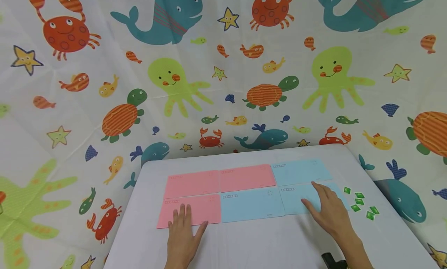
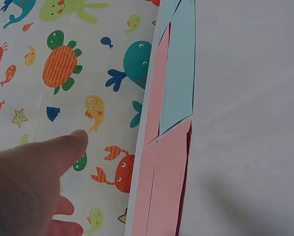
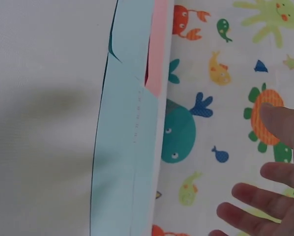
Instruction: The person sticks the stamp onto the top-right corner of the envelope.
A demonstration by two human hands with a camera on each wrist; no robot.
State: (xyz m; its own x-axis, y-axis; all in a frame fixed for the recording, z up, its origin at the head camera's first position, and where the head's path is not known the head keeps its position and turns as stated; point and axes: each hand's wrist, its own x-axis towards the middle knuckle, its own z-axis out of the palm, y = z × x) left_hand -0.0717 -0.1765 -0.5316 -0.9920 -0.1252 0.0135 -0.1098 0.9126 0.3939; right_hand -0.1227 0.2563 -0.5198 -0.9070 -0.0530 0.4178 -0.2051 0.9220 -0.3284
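Note:
Three pink envelopes and three blue envelopes lie edge to edge in two rows on a white table. My left hand (image 1: pixel 181 238), fingers straight and thumb out to the side, overlaps the lower edge of the front-left pink envelope (image 1: pixel 206 211). Fingers spread, my right hand (image 1: pixel 331 212) hovers over the front-right blue envelope (image 1: pixel 297 203). Neither hand holds anything. Between them lies the front-middle blue envelope (image 1: pixel 251 207). The back row has two pink envelopes (image 1: pixel 192 184) and one blue envelope (image 1: pixel 300 172).
Several small green diamond-shaped pieces (image 1: pixel 359 201) lie right of the envelopes. A black device (image 1: pixel 331 261) sits at my right wrist. Behind the white table (image 1: pixel 251 245) hangs a cloth (image 1: pixel 195 106) printed with sea animals.

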